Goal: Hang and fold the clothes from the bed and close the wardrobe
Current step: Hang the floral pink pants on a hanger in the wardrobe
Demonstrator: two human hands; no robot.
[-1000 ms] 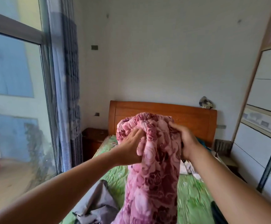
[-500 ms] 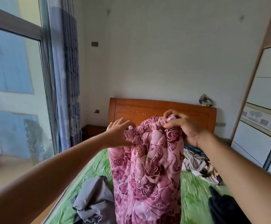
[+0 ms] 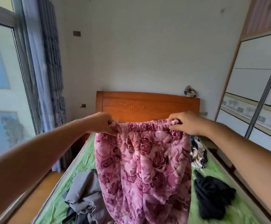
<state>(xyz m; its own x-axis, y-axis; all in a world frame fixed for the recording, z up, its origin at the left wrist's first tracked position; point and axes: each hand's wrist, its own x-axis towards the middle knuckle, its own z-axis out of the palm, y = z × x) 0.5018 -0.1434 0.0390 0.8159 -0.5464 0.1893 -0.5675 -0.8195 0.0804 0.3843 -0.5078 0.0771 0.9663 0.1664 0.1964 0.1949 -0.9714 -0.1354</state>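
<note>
Head view: left hand (image 3: pixel 104 122) and right hand (image 3: pixel 185 123) hold the pink rose-print trousers (image 3: pixel 143 167) up over the bed (image 3: pixel 83 160), each grip clamped on one end of the stretched waistband. This looks like the start of folding. Next, the legs likely need bringing together. A grey garment (image 3: pixel 84 196) and a black garment (image 3: pixel 212 198) wait on the sheet. No writing is readable.

Trousers (image 3: pixel 141 167): over the bed's (image 3: pixel 83 162) middle, top edge held between left hand (image 3: pixel 102 122) and right hand (image 3: pixel 185 123).
Left heap (image 3: pixel 83 198): on the bed, near left.
Right heap (image 3: pixel 212 196): on the bed, near right.
Far garment (image 3: pixel 198 152): behind the right heap.
Headboard (image 3: pixel 147 105): far end.
Curtain (image 3: pixel 50 70): left of the bed.
Wardrobe (image 3: pixel 253 78): right.
</note>
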